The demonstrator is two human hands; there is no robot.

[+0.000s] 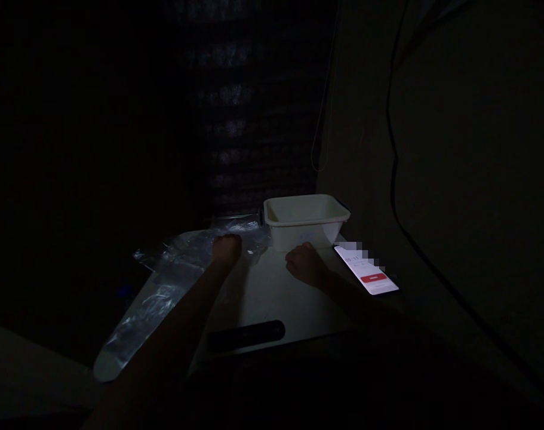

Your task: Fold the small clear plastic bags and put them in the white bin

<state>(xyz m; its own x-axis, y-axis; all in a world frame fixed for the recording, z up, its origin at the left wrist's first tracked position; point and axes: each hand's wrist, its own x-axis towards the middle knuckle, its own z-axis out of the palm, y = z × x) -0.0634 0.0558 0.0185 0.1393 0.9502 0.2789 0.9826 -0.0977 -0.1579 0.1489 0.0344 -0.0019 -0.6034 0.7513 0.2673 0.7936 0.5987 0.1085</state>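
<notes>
The room is very dark. My left hand [227, 246] is curled into a fist and rests on a crumpled clear plastic sheet [164, 286] at the left of a white surface [272, 298]. My right hand [304, 264] lies on that surface with its fingers curled under, just in front of a white rectangular tub [305, 220]. Whether either hand holds anything is hidden. A lit phone [366, 270] lies just right of my right hand.
A dark oblong panel [247, 334] sits at the near edge of the white surface. Cables [392, 149] hang down the wall on the right. A dim patterned curtain [236, 119] fills the back. Everything else is black.
</notes>
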